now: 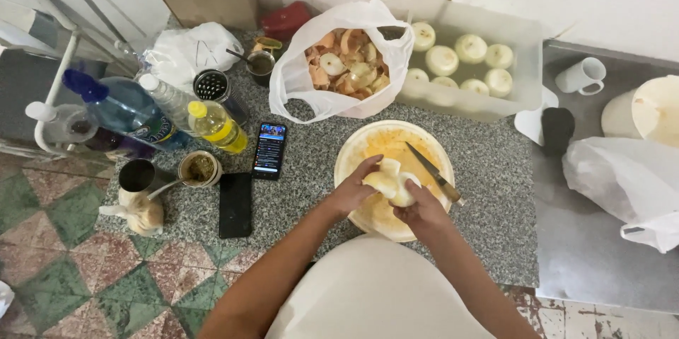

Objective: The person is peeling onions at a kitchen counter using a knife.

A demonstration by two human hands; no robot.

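Pale and half-peeled, the onion sits over the near side of the round cutting board — left hand cupping its left flank, right hand gripping its right. Both hold it equally close; the knife lies untouched on the board just beyond the right hand, its blade pointing away.

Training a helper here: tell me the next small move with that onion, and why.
Probably pull the loose skin off the onion and drop it into the white bag of peelings: both hands, left hand and right hand, have it in their grip over the round board.
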